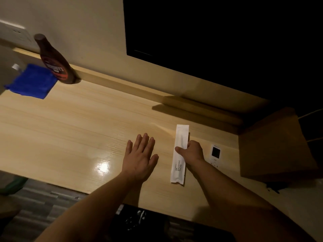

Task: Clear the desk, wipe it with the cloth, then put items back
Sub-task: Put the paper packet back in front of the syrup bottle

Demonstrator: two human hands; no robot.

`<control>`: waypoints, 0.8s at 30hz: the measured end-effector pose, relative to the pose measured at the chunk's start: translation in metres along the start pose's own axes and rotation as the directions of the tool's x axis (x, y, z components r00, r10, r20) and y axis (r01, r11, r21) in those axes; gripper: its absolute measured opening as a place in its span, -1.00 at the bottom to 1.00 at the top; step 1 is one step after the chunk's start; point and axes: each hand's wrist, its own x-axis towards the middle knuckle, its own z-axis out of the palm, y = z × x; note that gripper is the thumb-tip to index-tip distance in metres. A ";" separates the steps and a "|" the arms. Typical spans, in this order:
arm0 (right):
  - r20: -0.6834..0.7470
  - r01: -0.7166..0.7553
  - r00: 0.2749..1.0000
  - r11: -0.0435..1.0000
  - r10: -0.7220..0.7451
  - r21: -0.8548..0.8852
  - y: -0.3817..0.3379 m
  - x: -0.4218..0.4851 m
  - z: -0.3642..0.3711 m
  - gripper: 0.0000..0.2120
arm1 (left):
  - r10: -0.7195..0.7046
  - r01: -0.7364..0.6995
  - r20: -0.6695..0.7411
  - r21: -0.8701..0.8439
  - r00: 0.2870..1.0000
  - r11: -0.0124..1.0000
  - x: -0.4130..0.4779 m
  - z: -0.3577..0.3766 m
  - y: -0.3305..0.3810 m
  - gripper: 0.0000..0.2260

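On the near right part of the desk [70, 130], my right hand [193, 152] pinches a white toothbrush packet [180, 165], thumb on top and fingers curled round its right edge; the packet lies flat on the wood. My left hand [139, 158] rests just left of it, palm down, fingers straight and spread, holding nothing. Far left lies the blue cloth [32, 82], just beside a brown syrup bottle [56, 63] standing by the wall.

The light wooden desk [70, 128] carries a blue cloth [32, 82] and a brown bottle [56, 63] at the upper left. A white toothbrush packet [178, 168] lies right of centre, with a small white device [215, 152] near it and a paper bag [276, 145] at the right.
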 end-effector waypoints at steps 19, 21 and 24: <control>0.215 0.070 0.969 0.970 -0.121 0.231 -0.225 0.018 0.178 -0.65 | -0.461 0.476 -0.184 0.046 0.868 0.878 -0.013 -0.123 -0.298 -0.29; 0.234 0.053 0.966 0.969 -0.111 0.242 -0.243 0.018 0.203 -0.63 | -0.493 0.508 -0.183 0.043 0.850 0.860 -0.014 -0.127 -0.319 -0.27; 0.266 0.025 0.959 0.965 -0.097 0.262 -0.270 0.018 0.238 -0.66 | -0.545 0.559 -0.181 0.036 0.819 0.828 -0.016 -0.126 -0.344 -0.25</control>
